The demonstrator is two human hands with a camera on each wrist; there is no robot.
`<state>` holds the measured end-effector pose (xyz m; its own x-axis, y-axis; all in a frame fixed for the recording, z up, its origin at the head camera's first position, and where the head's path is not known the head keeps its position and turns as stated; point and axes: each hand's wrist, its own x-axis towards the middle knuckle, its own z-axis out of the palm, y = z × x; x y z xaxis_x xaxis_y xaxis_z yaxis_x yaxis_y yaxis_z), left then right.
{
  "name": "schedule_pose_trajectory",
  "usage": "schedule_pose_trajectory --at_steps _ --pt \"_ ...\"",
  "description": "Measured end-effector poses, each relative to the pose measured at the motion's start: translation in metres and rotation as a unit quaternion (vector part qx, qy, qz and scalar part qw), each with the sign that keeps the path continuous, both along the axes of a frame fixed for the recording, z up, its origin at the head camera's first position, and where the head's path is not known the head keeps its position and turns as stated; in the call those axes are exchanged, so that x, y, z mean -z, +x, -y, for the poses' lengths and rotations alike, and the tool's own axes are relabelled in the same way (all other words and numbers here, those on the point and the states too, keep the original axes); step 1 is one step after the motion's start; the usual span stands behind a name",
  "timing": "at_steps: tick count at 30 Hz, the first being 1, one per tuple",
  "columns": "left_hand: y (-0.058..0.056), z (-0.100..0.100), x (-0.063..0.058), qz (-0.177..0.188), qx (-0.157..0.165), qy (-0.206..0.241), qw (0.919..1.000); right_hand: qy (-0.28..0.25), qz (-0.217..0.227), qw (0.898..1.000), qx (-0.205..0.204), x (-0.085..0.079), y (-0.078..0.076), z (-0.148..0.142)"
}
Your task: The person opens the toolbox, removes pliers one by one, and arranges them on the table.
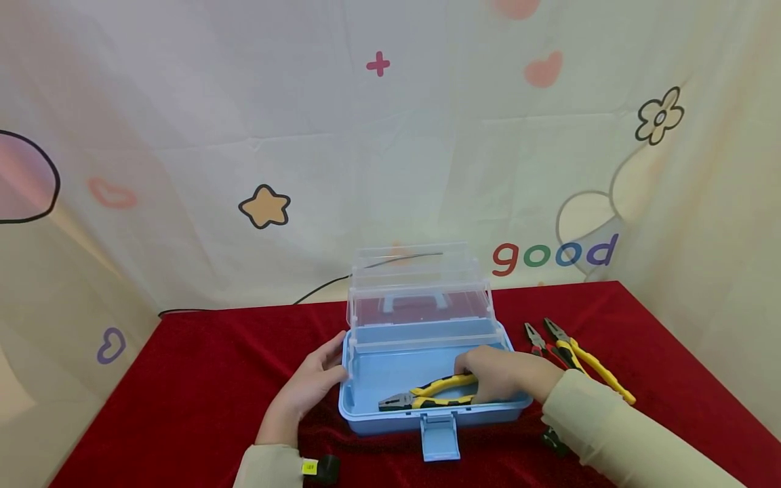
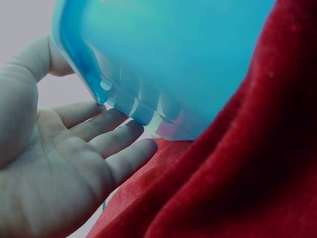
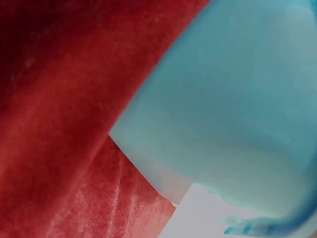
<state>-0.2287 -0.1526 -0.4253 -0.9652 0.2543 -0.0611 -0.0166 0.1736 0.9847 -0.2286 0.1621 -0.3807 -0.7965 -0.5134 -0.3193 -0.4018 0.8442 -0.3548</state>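
Note:
A pair of combination pliers [image 1: 421, 398] with yellow-and-black handles lies low inside a light blue toolbox [image 1: 390, 428]. My right hand [image 1: 497, 373] reaches into the box and holds the pliers by the handles, covering their ends. The metal nose points left. My left hand [image 1: 310, 383] is at the toolbox's left end. In the left wrist view, its nearly straight fingers [image 2: 119, 139] touch the outer wall, with the thumb by the rim. The right wrist view shows the box wall [image 3: 223, 109] but not the hand.
The clear lid [image 1: 421, 305] stands raised behind the box, and the front latch [image 1: 441, 440] hangs down. Red-handled pliers [image 1: 537, 342] and another yellow-handled pair [image 1: 598, 362] lie to the right on the red cloth [image 1: 213, 379]. A dark cable [image 1: 323, 290] runs behind.

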Motion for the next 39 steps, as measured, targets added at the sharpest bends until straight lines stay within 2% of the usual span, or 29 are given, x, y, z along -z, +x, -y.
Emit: schedule_pose_trajectory --at_steps 12,21,28,39 --pt "0.000 0.000 0.000 0.000 0.001 0.004 1.0000 -0.039 0.014 0.999 -0.012 -0.011 0.001 -0.006" --pt "0.000 -0.001 0.000 0.001 -0.003 0.001 1.0000 -0.098 0.036 0.994 -0.012 -0.019 0.003 -0.011" --pt "0.000 -0.001 -0.001 0.001 -0.003 -0.001 1.0000 -0.120 0.020 0.992 -0.029 -0.023 0.005 -0.013" --pt "-0.002 -0.001 0.002 0.000 -0.003 -0.009 1.0000 -0.152 -0.007 0.988 -0.027 -0.022 0.020 -0.014"
